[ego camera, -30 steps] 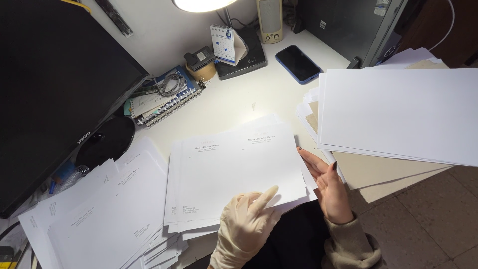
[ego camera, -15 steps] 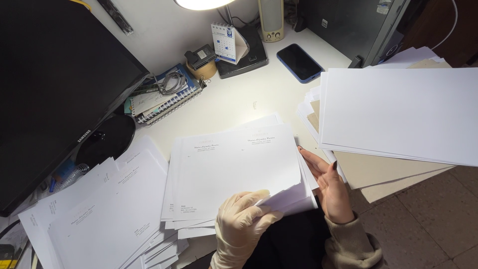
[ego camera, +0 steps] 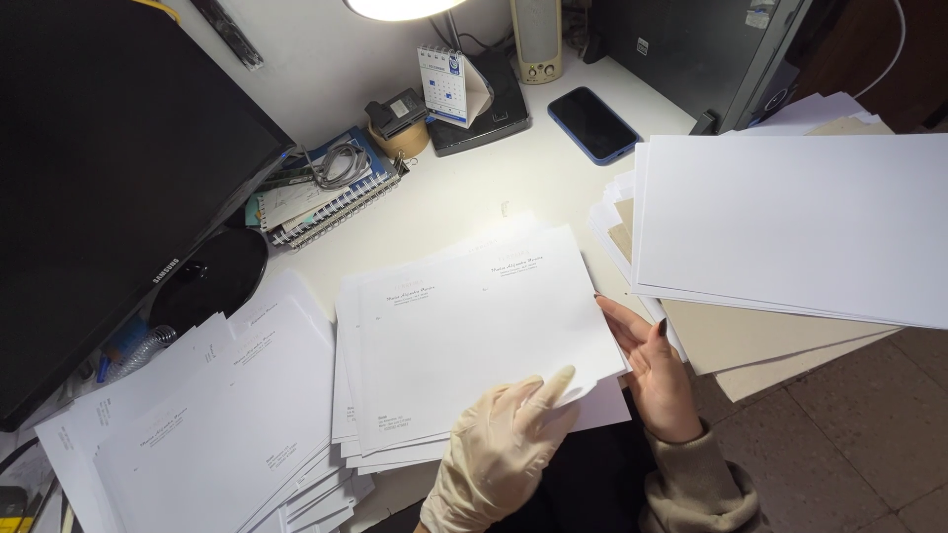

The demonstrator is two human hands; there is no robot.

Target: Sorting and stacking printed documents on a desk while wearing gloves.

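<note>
Since half a second ago, the top white printed letterhead sheet point(ego camera: 484, 326) has slid forward and now lies flat on its stack on the white bench point(ego camera: 464, 197). At its near edge the left hand point(ego camera: 504, 449), in a cream latex glove, presses down with fingers loosely extended, gripping nothing. Against the stack's right edge rests the bare right hand point(ego camera: 652, 370), open, fingers straight, palm turned toward the paper.

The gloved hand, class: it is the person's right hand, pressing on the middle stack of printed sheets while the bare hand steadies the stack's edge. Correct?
Not quite. The head view shows the gloved hand is the left; the bare right hand steadies the middle stack.
</note>
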